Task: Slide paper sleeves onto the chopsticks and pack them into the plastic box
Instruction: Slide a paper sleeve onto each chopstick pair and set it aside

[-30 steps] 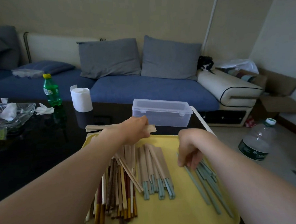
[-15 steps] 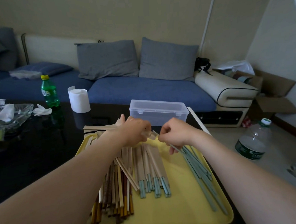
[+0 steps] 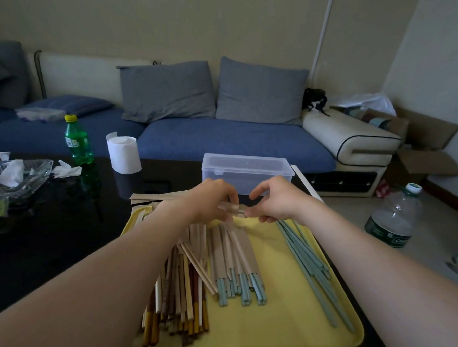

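left hand [image 3: 210, 200] and right hand [image 3: 275, 200] both pinch flat tan paper sleeve [image 3: 235, 209] over smooth yellow tray [image 3: 296, 315] far rim, near clear plastic box [image 3: 246, 169].

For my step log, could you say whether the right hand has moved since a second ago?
Yes: the right hand went from the loose chopsticks toward the plastic box, meeting the left hand.

Dim indoor light, glossy reflections on black table [image 3: 53, 235], wide-angle bending at edges, soft detail
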Tool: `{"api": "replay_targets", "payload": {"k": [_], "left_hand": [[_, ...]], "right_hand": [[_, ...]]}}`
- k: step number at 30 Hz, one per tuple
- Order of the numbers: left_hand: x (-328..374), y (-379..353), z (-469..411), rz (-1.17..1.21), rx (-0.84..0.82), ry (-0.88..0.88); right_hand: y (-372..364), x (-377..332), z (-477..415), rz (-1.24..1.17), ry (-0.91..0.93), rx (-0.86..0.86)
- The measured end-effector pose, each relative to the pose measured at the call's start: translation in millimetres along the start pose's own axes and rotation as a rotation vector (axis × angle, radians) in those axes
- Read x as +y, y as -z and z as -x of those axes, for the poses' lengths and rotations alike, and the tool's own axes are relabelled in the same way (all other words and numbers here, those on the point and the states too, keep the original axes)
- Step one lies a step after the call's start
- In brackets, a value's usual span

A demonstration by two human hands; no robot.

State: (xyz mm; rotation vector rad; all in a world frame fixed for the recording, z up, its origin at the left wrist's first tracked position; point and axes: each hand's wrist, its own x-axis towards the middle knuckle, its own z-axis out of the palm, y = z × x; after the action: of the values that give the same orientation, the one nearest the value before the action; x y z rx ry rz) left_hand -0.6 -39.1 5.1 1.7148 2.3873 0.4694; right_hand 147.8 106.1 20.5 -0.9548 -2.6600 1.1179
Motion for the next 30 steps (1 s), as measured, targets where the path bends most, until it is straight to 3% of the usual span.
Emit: {"api": "replay_targets", "payload": {"k": [7,12,15,21,26,30], "left_hand": [[-1,2,-1,0.119,-0.010,-0.003],[-5,2,1,0.126,0.082,0.054],[-7,3,1,0.119,0.138,0.108],[-8,2,2,0.103,0.130,0.134],[-7,2,2,0.099,0.093,0.114],[-4,0,2,0.087,0.068,0.080]], "right_hand": [[-6,-4,1,-0.013,0.113,0.006],[-4,-6,1,0.245,0.014,0.362],[-6,-5,6,0.391,-0.121,0.421],[-5,-9,6,0.214,-0.172,0.356],[-12,-9,-1,0.088,-0.050,0.184],[-23,-15,-1,0.132,0.041,0.062]]}}
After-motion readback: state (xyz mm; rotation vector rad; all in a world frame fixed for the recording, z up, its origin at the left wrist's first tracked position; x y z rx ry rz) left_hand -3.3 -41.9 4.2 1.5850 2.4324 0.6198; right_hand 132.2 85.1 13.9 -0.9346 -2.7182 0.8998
